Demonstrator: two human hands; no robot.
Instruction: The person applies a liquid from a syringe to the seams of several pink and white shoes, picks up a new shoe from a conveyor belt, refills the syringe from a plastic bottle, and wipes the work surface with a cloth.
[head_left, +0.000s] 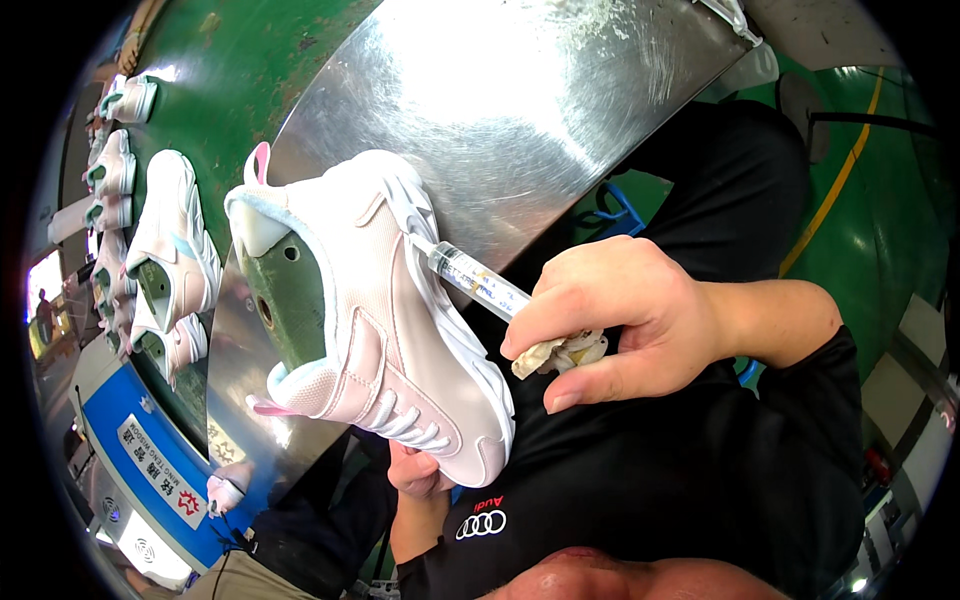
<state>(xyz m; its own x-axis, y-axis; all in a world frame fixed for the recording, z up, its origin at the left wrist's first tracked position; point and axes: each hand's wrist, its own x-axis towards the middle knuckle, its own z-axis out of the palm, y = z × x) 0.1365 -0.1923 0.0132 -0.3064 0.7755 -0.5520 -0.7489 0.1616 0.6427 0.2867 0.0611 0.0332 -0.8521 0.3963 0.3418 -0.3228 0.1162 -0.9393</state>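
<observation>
A pale pink and white sneaker (400, 330) is tilted on its side, with a green shoe last (290, 300) filling its opening. My left hand (415, 472) grips the sneaker near the toe from beneath; the shoe hides most of its fingers. In my right hand (625, 325) is a clear syringe (475, 279), its nozzle touching the line where the upper meets the white sole. A crumpled, off-white lump (562, 354) sits between the thumb and curled fingers of that same hand; I cannot make out what it is.
Beyond the sneaker lies a shiny metal tabletop (480, 120). More sneakers (172, 235) stand in rows at the left. Near them is a blue and white machine panel (150, 450). Green floor (230, 60) with a yellow line (835, 190) surrounds the table.
</observation>
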